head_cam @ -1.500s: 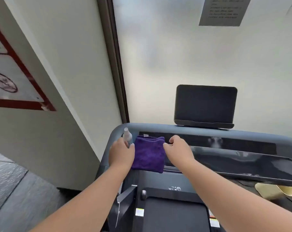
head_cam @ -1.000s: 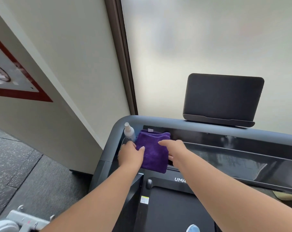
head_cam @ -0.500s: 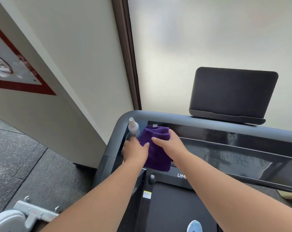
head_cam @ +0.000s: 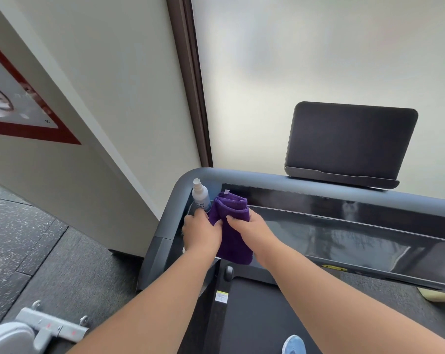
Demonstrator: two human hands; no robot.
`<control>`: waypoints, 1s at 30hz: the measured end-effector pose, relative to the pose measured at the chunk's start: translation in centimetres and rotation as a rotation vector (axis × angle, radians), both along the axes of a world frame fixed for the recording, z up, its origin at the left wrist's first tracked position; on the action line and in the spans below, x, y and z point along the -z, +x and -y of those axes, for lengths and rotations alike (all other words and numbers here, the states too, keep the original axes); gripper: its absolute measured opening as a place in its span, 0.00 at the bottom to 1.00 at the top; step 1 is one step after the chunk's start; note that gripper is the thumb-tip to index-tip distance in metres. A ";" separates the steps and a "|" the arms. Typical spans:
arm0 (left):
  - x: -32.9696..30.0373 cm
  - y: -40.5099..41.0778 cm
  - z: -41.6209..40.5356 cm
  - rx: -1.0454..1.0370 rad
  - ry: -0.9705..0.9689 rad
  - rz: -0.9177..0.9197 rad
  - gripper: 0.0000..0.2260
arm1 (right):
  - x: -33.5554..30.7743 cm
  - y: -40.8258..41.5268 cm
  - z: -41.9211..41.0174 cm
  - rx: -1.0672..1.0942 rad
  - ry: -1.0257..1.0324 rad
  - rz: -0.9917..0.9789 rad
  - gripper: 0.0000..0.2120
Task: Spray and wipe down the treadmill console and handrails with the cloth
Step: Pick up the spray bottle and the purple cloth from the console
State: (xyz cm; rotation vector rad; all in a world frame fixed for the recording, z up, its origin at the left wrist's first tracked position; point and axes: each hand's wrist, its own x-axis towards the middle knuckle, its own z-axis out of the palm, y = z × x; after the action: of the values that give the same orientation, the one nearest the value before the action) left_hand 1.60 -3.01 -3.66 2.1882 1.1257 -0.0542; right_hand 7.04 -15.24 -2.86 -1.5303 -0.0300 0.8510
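One purple cloth (head_cam: 233, 233) gripped by left hand (head_cam: 201, 232) and right hand (head_cam: 249, 229), one spray bottle (head_cam: 200, 196) beside it

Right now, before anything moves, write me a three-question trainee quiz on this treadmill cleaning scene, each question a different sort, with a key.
1. True or false: the purple cloth lies spread flat on the floor.
2. Multiple choice: the spray bottle stands A) on the tablet holder, B) at the left corner of the treadmill console, beside the cloth, C) on the treadmill belt.
3. Fill in: the right hand grips the ____.

Key
1. False: it is bunched on the console between the left hand and the right hand.
2. B.
3. Cloth.
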 end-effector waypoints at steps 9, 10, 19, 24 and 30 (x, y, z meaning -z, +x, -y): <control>-1.4 -0.6 -0.6 -0.043 -0.054 0.084 0.17 | -1.6 -0.5 0.9 0.297 0.165 -0.293 0.12; -1.7 -0.7 -0.6 -0.068 -0.062 0.143 0.17 | -1.9 -0.6 1.3 0.345 0.204 -0.329 0.12; -3.7 0.0 -4.4 0.010 0.106 0.411 0.32 | -3.7 -1.2 6.0 0.573 0.402 -0.481 0.11; -3.3 1.9 -6.2 0.184 -0.030 0.391 0.33 | -4.1 -1.7 7.9 0.611 0.429 -0.440 0.13; -2.3 2.1 -6.4 0.288 -0.096 0.392 0.14 | -4.7 -2.1 9.4 0.620 0.416 -0.406 0.14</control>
State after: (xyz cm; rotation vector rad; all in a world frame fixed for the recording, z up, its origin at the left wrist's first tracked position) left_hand 3.67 3.34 -1.33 2.1369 0.5775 0.1849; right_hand 4.95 -24.67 1.79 -0.8742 0.5104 0.5866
